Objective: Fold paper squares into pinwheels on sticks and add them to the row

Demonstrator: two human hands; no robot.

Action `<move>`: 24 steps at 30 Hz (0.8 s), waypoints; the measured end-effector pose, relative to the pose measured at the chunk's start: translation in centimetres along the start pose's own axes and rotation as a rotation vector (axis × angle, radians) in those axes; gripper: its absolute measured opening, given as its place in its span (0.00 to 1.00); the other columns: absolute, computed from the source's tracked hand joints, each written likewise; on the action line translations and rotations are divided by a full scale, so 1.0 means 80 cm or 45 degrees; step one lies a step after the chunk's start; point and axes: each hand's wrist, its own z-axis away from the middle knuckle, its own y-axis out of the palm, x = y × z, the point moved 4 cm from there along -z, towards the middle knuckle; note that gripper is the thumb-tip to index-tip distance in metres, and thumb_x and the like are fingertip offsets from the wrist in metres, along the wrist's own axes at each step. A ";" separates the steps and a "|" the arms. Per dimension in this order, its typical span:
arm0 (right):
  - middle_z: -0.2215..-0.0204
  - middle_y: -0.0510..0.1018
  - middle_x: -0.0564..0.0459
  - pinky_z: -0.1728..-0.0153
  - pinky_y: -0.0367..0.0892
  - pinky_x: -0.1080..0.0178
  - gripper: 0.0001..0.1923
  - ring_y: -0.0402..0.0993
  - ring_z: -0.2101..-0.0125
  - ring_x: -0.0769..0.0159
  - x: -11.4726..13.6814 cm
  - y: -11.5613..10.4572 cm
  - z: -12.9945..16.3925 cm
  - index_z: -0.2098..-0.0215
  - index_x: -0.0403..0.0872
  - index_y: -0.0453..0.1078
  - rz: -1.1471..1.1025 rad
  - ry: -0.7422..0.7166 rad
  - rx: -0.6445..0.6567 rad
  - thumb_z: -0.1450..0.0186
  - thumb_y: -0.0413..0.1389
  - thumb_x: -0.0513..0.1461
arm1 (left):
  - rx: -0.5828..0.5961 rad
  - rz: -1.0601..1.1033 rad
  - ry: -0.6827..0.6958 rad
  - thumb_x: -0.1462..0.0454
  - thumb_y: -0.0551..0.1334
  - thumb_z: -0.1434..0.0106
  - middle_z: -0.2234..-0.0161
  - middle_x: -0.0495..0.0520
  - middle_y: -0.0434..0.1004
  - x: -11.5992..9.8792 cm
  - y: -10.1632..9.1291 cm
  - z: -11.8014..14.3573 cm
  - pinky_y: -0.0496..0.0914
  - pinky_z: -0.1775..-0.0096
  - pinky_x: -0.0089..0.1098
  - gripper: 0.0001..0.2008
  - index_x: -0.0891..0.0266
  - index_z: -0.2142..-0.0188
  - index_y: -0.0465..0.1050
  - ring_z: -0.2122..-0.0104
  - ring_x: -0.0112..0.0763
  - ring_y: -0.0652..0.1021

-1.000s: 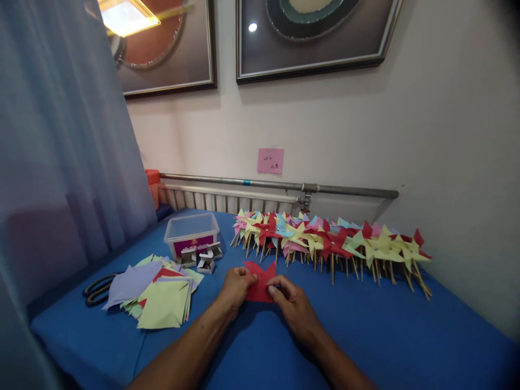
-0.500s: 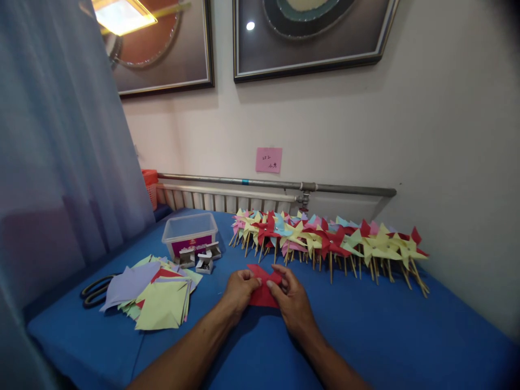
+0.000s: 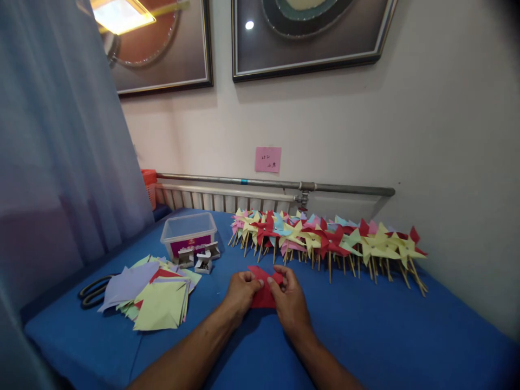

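A red paper square [image 3: 263, 298] with cut, partly folded corners is held between my two hands over the blue cloth. My left hand [image 3: 240, 292] pinches its left side, thumb on top near the middle. On the right, my right hand [image 3: 290, 298] grips a corner that bends inward, its thumb pressing close to the centre. The fingers beneath the paper are hidden. To the left lies a loose pile of cut paper squares [image 3: 160, 311] in yellow, purple, green and red. Beyond my hands stand several finished paper pinwheels [image 3: 331, 238] on wooden sticks.
Black-handled scissors [image 3: 91, 292] lie partly under the paper pile. Behind it stand a clear plastic tub [image 3: 187, 223] and small open boxes [image 3: 203, 264], one holding tiny metal pieces. A pipe [image 3: 349, 189] and radiator [image 3: 219, 201] run along the wall; a curtain [image 3: 77, 141] hangs at left.
My right thumb and the paper corner under it have shifted slightly inward, toward the centre of the red square. My left hand keeps its pinch. The whole view has moved a little.
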 end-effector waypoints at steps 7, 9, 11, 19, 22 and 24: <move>0.70 0.78 0.55 0.70 0.69 0.60 0.18 0.74 0.73 0.60 0.009 -0.002 0.000 0.53 0.50 0.71 0.088 0.009 -0.052 0.41 0.58 0.45 | -0.007 0.010 -0.013 0.61 0.76 0.58 0.84 0.44 0.67 0.006 -0.002 -0.003 0.57 0.78 0.26 0.18 0.61 0.80 0.66 0.84 0.22 0.64; 0.70 0.79 0.55 0.70 0.70 0.59 0.18 0.74 0.72 0.60 0.008 -0.002 0.000 0.53 0.50 0.71 0.091 0.010 -0.057 0.41 0.58 0.45 | 0.010 0.009 -0.009 0.61 0.76 0.58 0.84 0.45 0.68 0.006 -0.001 -0.003 0.57 0.77 0.26 0.18 0.62 0.80 0.66 0.83 0.22 0.65; 0.71 0.78 0.55 0.70 0.70 0.59 0.19 0.75 0.72 0.60 0.008 -0.001 0.000 0.53 0.50 0.70 0.076 0.024 -0.039 0.42 0.58 0.45 | 0.018 0.007 -0.007 0.60 0.76 0.58 0.83 0.45 0.68 0.006 -0.001 -0.003 0.57 0.77 0.26 0.18 0.62 0.80 0.66 0.83 0.22 0.65; 0.74 0.75 0.57 0.74 0.67 0.61 0.19 0.72 0.75 0.61 0.014 0.000 0.000 0.54 0.50 0.69 0.008 0.031 0.015 0.43 0.59 0.46 | 0.012 0.000 -0.031 0.59 0.76 0.60 0.83 0.46 0.69 0.002 -0.001 -0.001 0.58 0.76 0.27 0.18 0.62 0.80 0.67 0.83 0.23 0.65; 0.75 0.74 0.58 0.76 0.65 0.62 0.19 0.70 0.76 0.63 0.015 0.000 -0.001 0.54 0.51 0.68 -0.059 0.026 0.068 0.42 0.60 0.46 | 0.029 0.076 -0.063 0.60 0.76 0.62 0.84 0.45 0.69 -0.003 -0.001 0.003 0.58 0.75 0.27 0.19 0.61 0.80 0.66 0.83 0.22 0.65; 0.75 0.73 0.59 0.76 0.64 0.63 0.19 0.68 0.77 0.64 0.016 0.000 -0.001 0.54 0.51 0.68 -0.100 0.028 0.119 0.42 0.60 0.46 | 0.066 0.149 -0.085 0.62 0.76 0.63 0.82 0.46 0.70 -0.007 0.000 0.006 0.60 0.74 0.28 0.19 0.62 0.80 0.67 0.81 0.23 0.67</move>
